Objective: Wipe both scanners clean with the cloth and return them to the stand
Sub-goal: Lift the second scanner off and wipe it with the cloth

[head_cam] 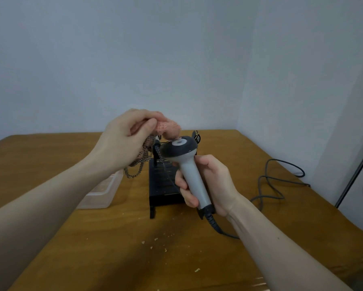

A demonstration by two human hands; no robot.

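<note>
My right hand [210, 183] grips the grey handle of a scanner [192, 173], holding it upright above the black stand [163, 185]. The scanner's dark head with a white round patch faces up. My left hand [124, 139] is shut on a pink cloth [168, 128] with a checked edge hanging down. The bunched end of the cloth touches the top of the scanner's head. A second scanner is mostly hidden behind the hands; only dark bits show at the back of the stand.
The wooden table [92, 248] carries a clear plastic box [100, 192] left of the stand. The scanner's cable [277, 185] loops across the right side. Small crumbs [155, 242] lie at the front. A wall stands close behind.
</note>
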